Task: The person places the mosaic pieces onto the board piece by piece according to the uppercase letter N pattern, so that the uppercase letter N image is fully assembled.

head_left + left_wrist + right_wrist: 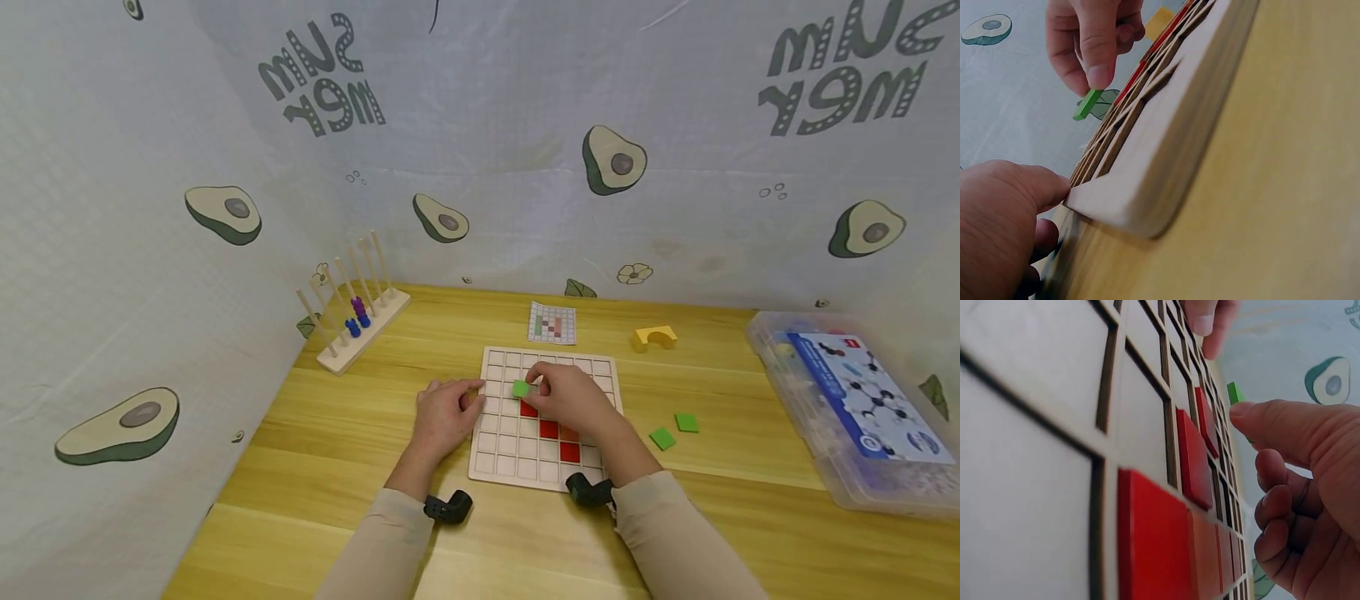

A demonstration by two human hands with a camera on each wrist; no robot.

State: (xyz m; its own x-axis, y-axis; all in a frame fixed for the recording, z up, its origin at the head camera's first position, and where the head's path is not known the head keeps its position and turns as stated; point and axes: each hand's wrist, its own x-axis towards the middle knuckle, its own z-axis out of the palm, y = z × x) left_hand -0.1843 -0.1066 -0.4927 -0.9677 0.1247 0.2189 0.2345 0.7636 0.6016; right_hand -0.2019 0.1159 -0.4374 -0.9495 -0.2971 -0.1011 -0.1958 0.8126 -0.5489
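A wooden grid board (506,468) with square recesses lies in the middle of the table. Several red tiles (548,429) run in a diagonal across it, and orange tiles (1205,550) sit in a line beside them, partly covered by the right arm in the head view. My right hand (567,398) pinches a green square tile (521,389) between thumb and fingertips, just above the board's upper left part; in the left wrist view the tile is tilted. At the board's left edge, my left hand (444,415) rests with its fingertips touching the rim.
Two loose green tiles (662,438) lie right of the board. Behind it is a small printed pattern card (552,330), with a yellow arch block (655,337) further right. A peg stand (367,333) with blue and purple beads stands left; a clear plastic box (806,437) carries a blue leaflet (873,396).
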